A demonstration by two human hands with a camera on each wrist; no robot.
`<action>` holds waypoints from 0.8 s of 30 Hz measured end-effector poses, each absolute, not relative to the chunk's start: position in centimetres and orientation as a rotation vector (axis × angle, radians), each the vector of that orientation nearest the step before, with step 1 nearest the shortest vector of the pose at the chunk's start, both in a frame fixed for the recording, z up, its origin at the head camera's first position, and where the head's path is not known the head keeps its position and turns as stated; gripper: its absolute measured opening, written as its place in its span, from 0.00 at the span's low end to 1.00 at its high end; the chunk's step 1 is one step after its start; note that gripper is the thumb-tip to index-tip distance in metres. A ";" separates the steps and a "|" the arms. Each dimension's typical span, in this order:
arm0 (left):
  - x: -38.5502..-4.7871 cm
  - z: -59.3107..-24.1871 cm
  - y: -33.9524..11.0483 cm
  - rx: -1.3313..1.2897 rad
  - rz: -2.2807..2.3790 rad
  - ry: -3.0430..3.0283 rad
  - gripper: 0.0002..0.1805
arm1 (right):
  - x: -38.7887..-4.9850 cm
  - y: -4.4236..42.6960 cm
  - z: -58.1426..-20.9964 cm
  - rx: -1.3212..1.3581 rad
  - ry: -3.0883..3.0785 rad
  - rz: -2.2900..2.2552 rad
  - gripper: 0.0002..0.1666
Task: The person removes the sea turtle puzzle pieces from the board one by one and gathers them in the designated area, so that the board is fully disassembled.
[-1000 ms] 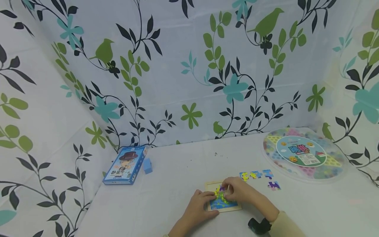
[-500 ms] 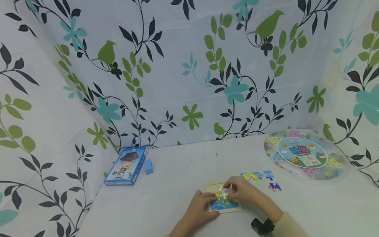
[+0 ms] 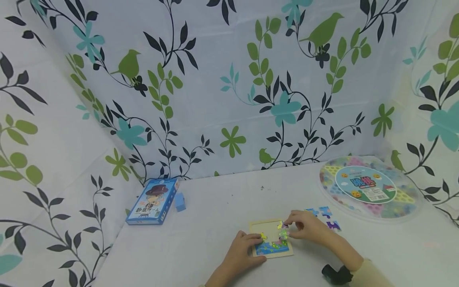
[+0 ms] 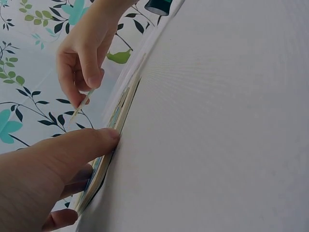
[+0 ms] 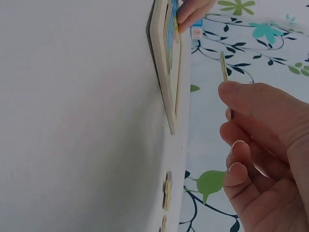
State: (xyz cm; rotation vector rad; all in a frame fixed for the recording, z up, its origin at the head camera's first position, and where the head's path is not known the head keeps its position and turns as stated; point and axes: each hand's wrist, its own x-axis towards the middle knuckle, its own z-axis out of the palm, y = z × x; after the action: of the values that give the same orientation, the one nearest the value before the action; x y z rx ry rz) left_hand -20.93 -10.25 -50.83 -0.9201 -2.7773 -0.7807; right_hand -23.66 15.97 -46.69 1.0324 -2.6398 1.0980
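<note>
A wooden-framed puzzle tray (image 3: 274,255) lies on the white table, partly filled with blue, green and yellow pieces. My left hand (image 3: 241,252) grips its left side, thumb along the near edge and fingertips over the left part by a yellow piece; the left wrist view shows this hand (image 4: 63,164) on the frame. Above the tray's right part, my right hand (image 3: 309,229) pinches a puzzle piece (image 3: 283,234) between thumb and fingers. Edge-on in the right wrist view, that piece (image 5: 223,66) stands clear of the tray, held by the right hand (image 5: 265,145).
Loose puzzle pieces (image 3: 332,225) lie beyond the right hand, some partly hidden by it. At the back right is a round clear case (image 3: 405,195) with a colourful label. A blue box (image 3: 145,217) and a small blue block (image 3: 180,202) are at the left.
My right hand has lifted a piece off the tray and moved right with it, uncovering bare tray in the middle. The left hand has stayed at the tray's left side.
</note>
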 end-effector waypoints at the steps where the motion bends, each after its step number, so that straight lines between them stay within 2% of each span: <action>1: -20.9 -50.8 -10.2 -0.913 -0.789 -2.787 0.26 | -23.6 16.3 -46.7 1.037 -2.632 1.083 0.11; 13: -20.2 -50.6 -10.7 -0.870 -0.833 -2.828 0.26 | -22.8 19.5 -47.0 1.076 -2.560 1.083 0.11; 24: -20.8 -50.7 -10.1 -0.846 -0.910 -2.780 0.27 | -23.5 22.9 -47.8 1.034 -2.552 1.010 0.12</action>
State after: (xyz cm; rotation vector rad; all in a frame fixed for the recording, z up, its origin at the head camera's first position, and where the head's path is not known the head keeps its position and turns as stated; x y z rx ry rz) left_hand -20.85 -10.14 -50.68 -0.8460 -2.7800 -0.9099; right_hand -23.47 22.93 -47.77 1.0344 -2.5523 1.0104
